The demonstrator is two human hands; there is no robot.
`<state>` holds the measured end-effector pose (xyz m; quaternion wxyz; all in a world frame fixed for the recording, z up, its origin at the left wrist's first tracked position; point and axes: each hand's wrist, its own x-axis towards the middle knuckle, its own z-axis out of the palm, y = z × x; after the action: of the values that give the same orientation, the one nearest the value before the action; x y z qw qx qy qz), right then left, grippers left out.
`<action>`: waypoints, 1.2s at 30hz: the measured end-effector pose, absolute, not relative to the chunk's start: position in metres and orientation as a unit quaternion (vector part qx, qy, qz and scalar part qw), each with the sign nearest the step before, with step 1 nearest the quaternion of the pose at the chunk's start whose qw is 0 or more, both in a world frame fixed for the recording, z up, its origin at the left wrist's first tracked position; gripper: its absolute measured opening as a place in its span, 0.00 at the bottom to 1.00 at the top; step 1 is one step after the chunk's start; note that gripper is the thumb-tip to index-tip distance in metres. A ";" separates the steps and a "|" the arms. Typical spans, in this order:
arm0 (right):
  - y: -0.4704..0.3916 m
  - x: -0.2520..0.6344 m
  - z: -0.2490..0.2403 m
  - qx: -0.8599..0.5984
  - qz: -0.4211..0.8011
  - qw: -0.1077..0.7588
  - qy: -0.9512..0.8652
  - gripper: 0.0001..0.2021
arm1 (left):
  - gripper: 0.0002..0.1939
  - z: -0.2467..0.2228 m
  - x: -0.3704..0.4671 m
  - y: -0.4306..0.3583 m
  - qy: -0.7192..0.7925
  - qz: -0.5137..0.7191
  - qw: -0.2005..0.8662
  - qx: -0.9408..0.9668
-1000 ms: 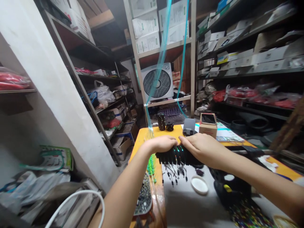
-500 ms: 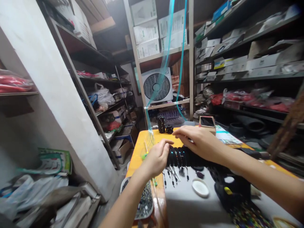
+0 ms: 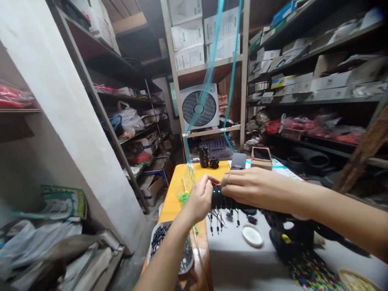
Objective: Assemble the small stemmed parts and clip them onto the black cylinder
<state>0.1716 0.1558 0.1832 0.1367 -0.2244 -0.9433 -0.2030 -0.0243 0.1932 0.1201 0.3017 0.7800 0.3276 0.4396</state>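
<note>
A black roll wound with dark beaded cords [image 3: 228, 202] lies across the work surface, and short cord ends with black beads hang below it. My left hand [image 3: 202, 197] is at the roll's left end, its fingers bent together against the cords; anything pinched there is too small to name. Over the top of the roll rests my right hand [image 3: 245, 186], fingers pressed together and tips close to the left fingertips. What lies under them is hidden. Metal scissors [image 3: 220, 218] and a round white lid [image 3: 252, 235] are just below the roll.
On the yellow table [image 3: 169, 202] are a tray of dark beads [image 3: 160, 236], black spools [image 3: 203, 157] and a phone on a box [image 3: 262, 155]. Colourful beads [image 3: 313, 270] lie at the lower right. Turquoise strands [image 3: 232, 81] hang before a fan [image 3: 200, 107].
My right hand has moved left and its fingers have come down closer to the left fingertips. The view has shifted slightly, and a grey object behind the right hand now shows more fully.
</note>
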 end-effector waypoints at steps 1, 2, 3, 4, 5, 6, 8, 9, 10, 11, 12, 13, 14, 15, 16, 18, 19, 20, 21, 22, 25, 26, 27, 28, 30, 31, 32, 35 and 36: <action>0.156 0.171 0.182 -0.243 -0.195 0.155 -0.937 0.05 | 0.17 0.120 -0.024 0.193 0.327 0.440 0.302 0.780; 0.155 0.169 0.179 -0.266 -0.187 0.178 -0.929 0.05 | 0.17 0.120 -0.024 0.194 0.325 0.439 0.303 0.781; 0.154 0.168 0.176 -0.289 -0.179 0.200 -0.919 0.05 | 0.17 0.120 -0.024 0.194 0.323 0.439 0.305 0.781; 0.153 0.166 0.171 -0.310 -0.172 0.221 -0.909 0.05 | 0.17 0.119 -0.024 0.194 0.322 0.438 0.307 0.781; 0.152 0.164 0.167 -0.329 -0.166 0.240 -0.898 0.05 | 0.17 0.119 -0.024 0.194 0.322 0.437 0.309 0.781; 0.149 0.162 0.162 -0.343 -0.161 0.257 -0.889 0.06 | 0.17 0.118 -0.024 0.194 0.322 0.437 0.311 0.780; 0.142 0.158 0.153 -0.361 -0.156 0.289 -0.873 0.08 | 0.17 0.117 -0.024 0.194 0.328 0.436 0.313 0.777; 0.138 0.157 0.149 -0.362 -0.155 0.302 -0.868 0.09 | 0.17 0.116 -0.024 0.194 0.332 0.436 0.313 0.776; 0.133 0.157 0.146 -0.361 -0.154 0.314 -0.864 0.09 | 0.17 0.116 -0.024 0.194 0.336 0.435 0.313 0.774; 0.129 0.158 0.144 -0.358 -0.155 0.327 -0.861 0.10 | 0.17 0.117 -0.024 0.194 0.339 0.435 0.312 0.774; 0.124 0.160 0.143 -0.357 -0.157 0.338 -0.856 0.09 | 0.17 0.117 -0.024 0.193 0.342 0.434 0.310 0.774; 0.121 0.164 0.142 -0.360 -0.161 0.350 -0.850 0.09 | 0.17 0.118 -0.025 0.193 0.344 0.433 0.308 0.775; 0.119 0.168 0.141 -0.367 -0.169 0.360 -0.841 0.08 | 0.16 0.119 -0.025 0.192 0.345 0.431 0.306 0.775; 0.118 0.173 0.139 -0.378 -0.180 0.368 -0.830 0.08 | 0.16 0.120 -0.025 0.192 0.347 0.429 0.306 0.776; 0.119 0.178 0.137 -0.392 -0.192 0.370 -0.820 0.08 | 0.15 0.121 -0.024 0.192 0.351 0.426 0.306 0.776; 0.125 0.186 0.131 -0.422 -0.216 0.352 -0.807 0.12 | 0.15 0.124 -0.023 0.194 0.366 0.420 0.312 0.770; 0.130 0.188 0.128 -0.439 -0.221 0.332 -0.805 0.14 | 0.15 0.125 -0.022 0.196 0.377 0.418 0.316 0.764; 0.135 0.189 0.125 -0.458 -0.220 0.306 -0.805 0.14 | 0.15 0.126 -0.021 0.198 0.389 0.415 0.321 0.758; 0.141 0.190 0.122 -0.477 -0.213 0.276 -0.807 0.14 | 0.16 0.127 -0.020 0.201 0.399 0.412 0.327 0.751; 0.146 0.190 0.121 -0.496 -0.202 0.244 -0.809 0.13 | 0.16 0.128 -0.019 0.203 0.406 0.411 0.332 0.746; 0.160 0.189 0.127 -0.538 -0.156 0.154 -0.814 0.10 | 0.18 0.133 -0.019 0.207 0.388 0.416 0.342 0.748; 0.165 0.190 0.130 -0.543 -0.141 0.128 -0.818 0.11 | 0.18 0.135 -0.020 0.207 0.367 0.414 0.345 0.758; 0.169 0.191 0.135 -0.546 -0.126 0.106 -0.821 0.11 | 0.18 0.137 -0.021 0.205 0.342 0.407 0.348 0.772; 0.172 0.192 0.139 -0.547 -0.111 0.087 -0.825 0.12 | 0.18 0.138 -0.024 0.203 0.316 0.394 0.351 0.789; 0.180 0.194 0.148 -0.546 -0.077 0.056 -0.833 0.13 | 0.19 0.142 -0.030 0.198 0.277 0.360 0.355 0.817; 0.184 0.195 0.152 -0.545 -0.058 0.043 -0.835 0.13 | 0.21 0.143 -0.033 0.197 0.266 0.345 0.357 0.826; 0.187 0.196 0.156 -0.544 -0.039 0.032 -0.837 0.13 | 0.22 0.144 -0.037 0.196 0.261 0.334 0.359 0.832; 0.194 0.195 0.164 -0.544 0.003 0.022 -0.838 0.13 | 0.25 0.148 -0.045 0.197 0.255 0.307 0.366 0.841; 0.195 0.194 0.166 -0.545 0.006 0.030 -0.838 0.13 | 0.25 0.149 -0.047 0.198 0.251 0.298 0.368 0.844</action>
<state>0.1936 0.1951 0.1660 0.0296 -0.5454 -0.8376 0.0063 -0.0468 0.1977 0.1491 0.3682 0.8442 0.2514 0.2976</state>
